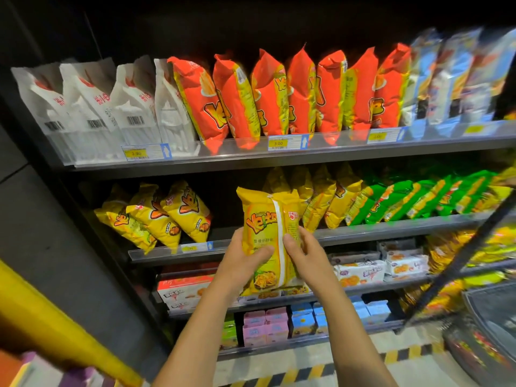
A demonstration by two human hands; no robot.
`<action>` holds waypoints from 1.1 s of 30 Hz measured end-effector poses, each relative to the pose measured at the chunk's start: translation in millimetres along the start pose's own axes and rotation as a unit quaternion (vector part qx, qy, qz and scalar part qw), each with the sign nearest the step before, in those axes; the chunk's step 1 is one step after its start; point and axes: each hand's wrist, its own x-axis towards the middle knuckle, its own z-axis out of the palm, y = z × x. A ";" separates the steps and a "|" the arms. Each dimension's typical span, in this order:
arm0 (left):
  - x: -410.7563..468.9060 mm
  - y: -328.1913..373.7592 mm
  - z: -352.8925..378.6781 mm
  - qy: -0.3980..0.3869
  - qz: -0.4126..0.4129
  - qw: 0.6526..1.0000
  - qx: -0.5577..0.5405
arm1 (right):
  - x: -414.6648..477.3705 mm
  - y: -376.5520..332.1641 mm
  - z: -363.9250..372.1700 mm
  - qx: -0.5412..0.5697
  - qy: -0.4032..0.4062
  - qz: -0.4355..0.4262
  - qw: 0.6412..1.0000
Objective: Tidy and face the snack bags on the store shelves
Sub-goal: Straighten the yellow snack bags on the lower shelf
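While both hands [275,254] clasp yellow bag [268,219], upright

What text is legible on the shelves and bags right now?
"3.90": yellow price tag, top shelf rail, under the white bags.
"3.00": price tag under the orange bags.
"Ye": logo on the held yellow bag; its other print is unreadable.
Other tags and boxes: blurred.

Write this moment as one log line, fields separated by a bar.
step: facing | left hand: holding yellow snack bag | right hand: holding the same bag | bag: upright, before gap on second shelf
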 end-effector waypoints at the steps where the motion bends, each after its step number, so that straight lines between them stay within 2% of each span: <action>1: -2.6 1.8 0.8 -0.018 -0.008 1.000 -0.012 | -3.4 0.8 0.0 0.022 -0.020 0.006 1.000; 5: -9.9 7.3 3.4 -0.061 -0.037 0.996 -0.054 | -9.9 4.1 -0.3 0.107 -0.021 0.006 0.994; 9: -13.8 22.6 -0.2 -0.089 -0.042 0.987 -0.123 | -11.7 11.9 -4.0 0.251 -0.002 0.092 0.964; 12: -16.3 35.4 -8.2 -0.075 -0.047 0.977 -0.193 | -14.6 18.8 -8.2 0.305 0.008 0.128 0.944; 14: -18.8 43.2 -10.0 -0.073 -0.046 0.976 -0.201 | -16.5 17.4 -10.7 0.299 0.016 0.125 0.946; 17: -24.5 51.7 -5.4 -0.077 -0.050 0.985 -0.149 | -21.9 7.9 -11.0 0.258 0.019 0.098 0.961; 22: -33.8 54.8 9.5 -0.083 -0.043 0.995 -0.034 | -27.4 -10.6 -0.2 0.070 0.046 0.026 0.996; 24: -37.0 55.2 16.8 -0.050 -0.022 0.998 0.014 | -27.2 -18.1 3.6 0.022 0.043 0.014 0.999; 26: -37.0 53.5 17.6 0.007 -0.014 0.999 0.044 | -29.1 -28.7 2.6 0.039 0.022 0.026 0.999; 27: -36.0 52.5 15.4 0.021 -0.018 0.999 0.029 | -29.4 -32.7 0.1 0.060 0.013 0.029 0.998; 29: -35.7 53.0 7.9 0.000 -0.056 0.997 -0.056 | -30.7 -41.7 -7.3 0.110 0.024 0.040 0.993; 31: -37.1 53.3 0.7 -0.045 -0.116 0.974 -0.189 | -31.3 -48.2 -12.7 0.197 0.034 0.055 0.978; 33: -38.8 49.3 -3.0 -0.079 -0.134 0.942 -0.296 | -33.1 -52.0 -15.5 0.264 0.026 0.060 0.962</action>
